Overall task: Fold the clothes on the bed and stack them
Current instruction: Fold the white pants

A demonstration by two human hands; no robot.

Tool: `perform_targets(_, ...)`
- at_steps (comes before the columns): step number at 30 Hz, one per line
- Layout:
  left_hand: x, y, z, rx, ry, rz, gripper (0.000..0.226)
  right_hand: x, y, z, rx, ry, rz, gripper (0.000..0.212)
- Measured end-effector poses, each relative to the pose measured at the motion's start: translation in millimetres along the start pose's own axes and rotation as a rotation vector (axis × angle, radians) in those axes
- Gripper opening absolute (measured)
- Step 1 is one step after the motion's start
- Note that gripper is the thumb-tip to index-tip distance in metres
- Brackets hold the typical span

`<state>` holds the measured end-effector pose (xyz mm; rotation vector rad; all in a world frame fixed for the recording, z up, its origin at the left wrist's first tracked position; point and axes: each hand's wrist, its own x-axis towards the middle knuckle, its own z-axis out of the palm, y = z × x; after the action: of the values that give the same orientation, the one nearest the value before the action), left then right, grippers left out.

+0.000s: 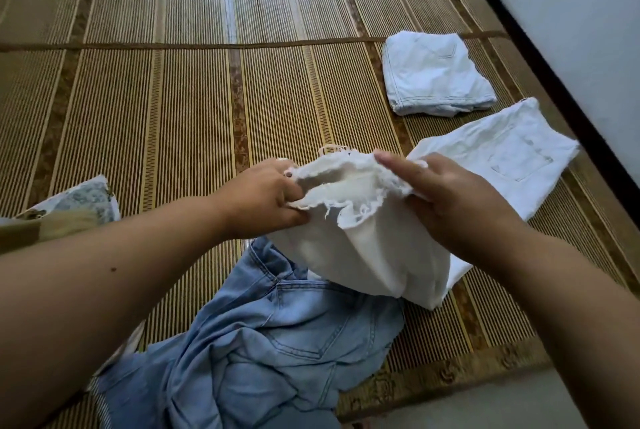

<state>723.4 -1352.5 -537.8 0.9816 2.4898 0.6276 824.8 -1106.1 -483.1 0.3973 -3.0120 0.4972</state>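
Pinches one side of the frayed leg opening of the white trousers (374,255) with the left hand (266,200) and grips the other side with the right hand (460,203), forefinger straight on top, remaining fingers curled under the cloth. Holds that leg raised above crumpled blue jeans (277,342) on the striped mat (173,99), trouser seat lying flat to the right, near folded pale jeans (433,75).

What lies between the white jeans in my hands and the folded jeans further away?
Nothing visible. Only bare mat separates the white jeans from the folded jeans. The blue jeans lie nearer you, off that path.
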Motion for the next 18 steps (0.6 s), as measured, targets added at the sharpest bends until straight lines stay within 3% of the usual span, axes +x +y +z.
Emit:
perform_targets(3,3.4,2.9,2.6,0.045,0.004,0.042,0.029,0.0,-0.8,-11.4,-0.100,-0.136,0.032,0.033)
perform_targets(5,4.6,6.5,4.8,0.058,0.036,0.068,0.028,1.4,-2.3,-17.7,-0.132,-0.246,0.065,0.020)
perform_targets(8,5.3,10.1,4.0,0.133,0.114,0.158,0.026,-0.6,-1.6,-26.5,-0.090,-0.276,0.059,0.005)
perform_targets(13,6.4,-1.4,-8.1,0.304,0.218,0.235,0.019,-21.7,10.7,-50.7,0.221,-0.186,0.244,0.025)
perform_targets(18,2.7,-6.3,-1.5,0.170,0.241,0.036,0.032,-22.2,-7.2,-33.8,0.402,-0.010,0.301,0.023)
